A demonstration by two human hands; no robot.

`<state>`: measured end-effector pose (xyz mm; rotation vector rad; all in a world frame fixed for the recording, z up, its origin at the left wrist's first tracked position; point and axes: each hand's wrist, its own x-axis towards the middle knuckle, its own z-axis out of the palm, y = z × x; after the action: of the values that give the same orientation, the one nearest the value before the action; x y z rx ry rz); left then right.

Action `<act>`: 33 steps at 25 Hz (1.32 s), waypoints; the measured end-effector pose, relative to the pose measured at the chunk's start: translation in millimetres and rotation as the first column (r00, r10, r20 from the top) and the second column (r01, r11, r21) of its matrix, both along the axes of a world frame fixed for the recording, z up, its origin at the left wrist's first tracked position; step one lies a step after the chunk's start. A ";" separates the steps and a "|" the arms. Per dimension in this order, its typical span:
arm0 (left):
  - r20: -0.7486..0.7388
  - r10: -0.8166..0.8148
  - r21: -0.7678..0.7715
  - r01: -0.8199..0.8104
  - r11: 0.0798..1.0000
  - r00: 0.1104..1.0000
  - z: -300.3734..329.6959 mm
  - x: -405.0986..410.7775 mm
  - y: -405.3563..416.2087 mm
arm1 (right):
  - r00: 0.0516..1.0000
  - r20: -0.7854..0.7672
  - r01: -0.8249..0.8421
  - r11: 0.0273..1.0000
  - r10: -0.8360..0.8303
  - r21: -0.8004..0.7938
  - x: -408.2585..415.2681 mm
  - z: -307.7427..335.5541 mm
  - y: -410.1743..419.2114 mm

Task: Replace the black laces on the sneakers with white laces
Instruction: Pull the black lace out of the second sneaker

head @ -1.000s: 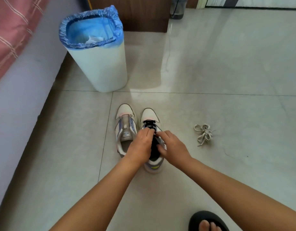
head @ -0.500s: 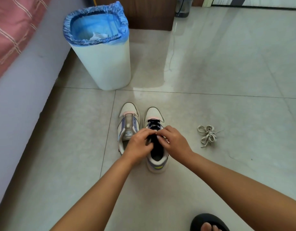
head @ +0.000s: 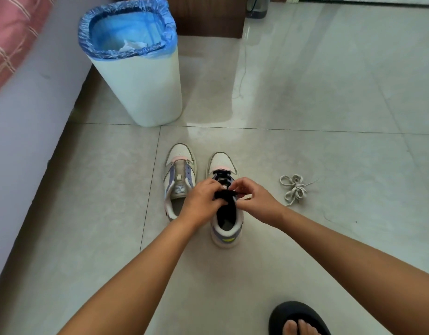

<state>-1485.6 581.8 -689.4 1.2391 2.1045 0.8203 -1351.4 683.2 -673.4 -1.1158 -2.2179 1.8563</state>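
Two white sneakers with lilac panels stand side by side on the tiled floor. The left sneaker has no lace in it. The right sneaker still carries a black lace across its front eyelets. My left hand and my right hand meet over its tongue, each pinching the black lace near the upper eyelets. A bundled white lace lies on the floor to the right of the shoes, apart from both hands.
A white bin with a blue liner stands behind the shoes. A bed edge runs along the left. My foot in a black sandal shows at the bottom right. A wooden cabinet base is at the back.
Both hands have shifted slightly back along the right sneaker while working the black lace, and more of the lace crossings at the toe end now show. The view has moved a little closer.
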 end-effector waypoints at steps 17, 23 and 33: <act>0.743 0.616 -0.435 -0.512 0.741 0.262 19.6 2.7 34.5 | 0.958 -0.004 0.283 0.946 -0.287 -0.159 10.7 -0.3 -16.1; 0.448 0.514 -0.298 -0.420 0.857 0.731 6.3 27.4 10.9 | 0.921 0.005 0.381 0.898 -0.390 -0.220 11.4 -9.7 -12.8; 0.287 0.284 -0.223 -0.224 0.949 0.915 12.7 30.1 19.9 | 0.807 0.130 0.537 0.623 -0.577 -0.568 1.5 -1.4 -0.4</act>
<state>-1455.5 601.8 -676.8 0.6901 2.0446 0.8477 -1349.9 682.8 -674.8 -1.5566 -1.0237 2.2301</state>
